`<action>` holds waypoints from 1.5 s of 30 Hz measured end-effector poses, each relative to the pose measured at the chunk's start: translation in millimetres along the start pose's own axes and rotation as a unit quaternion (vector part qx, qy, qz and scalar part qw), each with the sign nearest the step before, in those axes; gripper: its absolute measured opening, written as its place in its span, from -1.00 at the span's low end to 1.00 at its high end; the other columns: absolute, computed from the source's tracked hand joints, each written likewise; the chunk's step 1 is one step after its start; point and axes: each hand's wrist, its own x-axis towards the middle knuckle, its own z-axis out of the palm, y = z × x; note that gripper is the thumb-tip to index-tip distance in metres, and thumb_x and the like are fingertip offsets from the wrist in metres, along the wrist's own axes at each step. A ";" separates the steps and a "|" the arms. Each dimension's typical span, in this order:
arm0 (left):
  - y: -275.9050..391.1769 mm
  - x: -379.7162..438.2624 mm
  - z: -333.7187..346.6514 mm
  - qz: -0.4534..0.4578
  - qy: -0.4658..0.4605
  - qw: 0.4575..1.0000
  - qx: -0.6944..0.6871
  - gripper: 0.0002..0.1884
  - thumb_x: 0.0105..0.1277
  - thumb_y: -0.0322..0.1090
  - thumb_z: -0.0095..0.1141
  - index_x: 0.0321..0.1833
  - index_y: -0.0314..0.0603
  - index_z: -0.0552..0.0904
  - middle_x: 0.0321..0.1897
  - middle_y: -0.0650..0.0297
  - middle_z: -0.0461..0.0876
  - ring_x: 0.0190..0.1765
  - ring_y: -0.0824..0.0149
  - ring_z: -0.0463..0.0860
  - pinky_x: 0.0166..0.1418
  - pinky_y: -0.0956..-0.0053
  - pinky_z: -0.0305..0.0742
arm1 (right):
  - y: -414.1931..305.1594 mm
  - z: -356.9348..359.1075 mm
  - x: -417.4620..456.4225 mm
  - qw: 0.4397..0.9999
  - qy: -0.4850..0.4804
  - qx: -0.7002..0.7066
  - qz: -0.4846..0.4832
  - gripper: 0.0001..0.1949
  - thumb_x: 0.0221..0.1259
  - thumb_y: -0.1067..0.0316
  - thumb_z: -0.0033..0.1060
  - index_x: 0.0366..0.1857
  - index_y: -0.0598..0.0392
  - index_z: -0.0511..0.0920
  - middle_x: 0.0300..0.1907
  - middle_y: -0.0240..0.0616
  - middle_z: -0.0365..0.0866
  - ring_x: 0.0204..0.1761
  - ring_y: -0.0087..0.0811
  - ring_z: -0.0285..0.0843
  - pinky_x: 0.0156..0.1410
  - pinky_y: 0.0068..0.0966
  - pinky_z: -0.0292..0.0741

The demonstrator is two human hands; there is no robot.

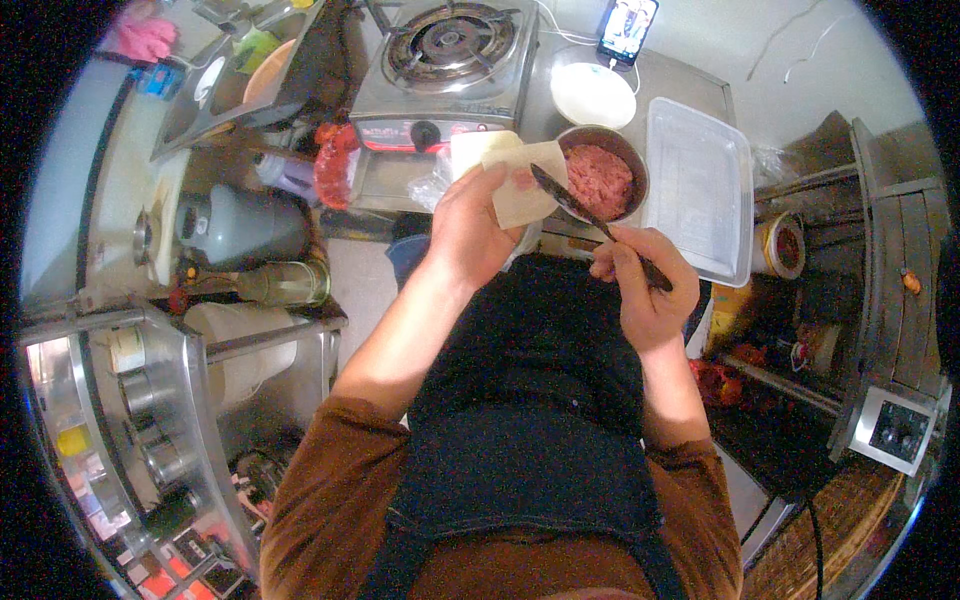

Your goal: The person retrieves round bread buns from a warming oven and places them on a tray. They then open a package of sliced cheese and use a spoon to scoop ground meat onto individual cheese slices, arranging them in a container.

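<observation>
My left hand (471,217) holds a thin square dough wrapper (517,199) by its left edge. A small dab of pink filling (523,178) lies on the wrapper. Between the fingers and thumb of my right hand (654,281) is a dark flat spreader or knife (574,202), its tip over the wrapper beside the dab. Just behind the blade stands a round metal bowl (643,169) of pink minced meat (600,176). A stack of pale wrappers (480,148) lies behind my left hand, next to crumpled clear plastic (429,184).
A gas stove (450,67) stands at the back, with a white bowl (592,96) to its right. Behind that bowl leans a lit phone (628,34) on a cable. A clear plastic tray (699,187) sits at the right, overhanging the counter's front edge. A sink (292,75) is at the left.
</observation>
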 end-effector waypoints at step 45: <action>6.5 11.2 -3.0 -0.035 0.032 0.999 -0.019 -0.50 0.67 -0.20 -0.13 0.54 -0.33 0.42 0.45 -0.01 0.55 0.49 -0.03 0.54 0.63 -0.02 0.36 | 12.2 -10.0 -8.7 0.996 0.081 0.031 0.024 -0.80 0.53 0.59 0.08 0.06 0.34 0.68 -0.28 -0.08 0.79 -0.33 -0.35 0.75 -0.18 -0.48 0.66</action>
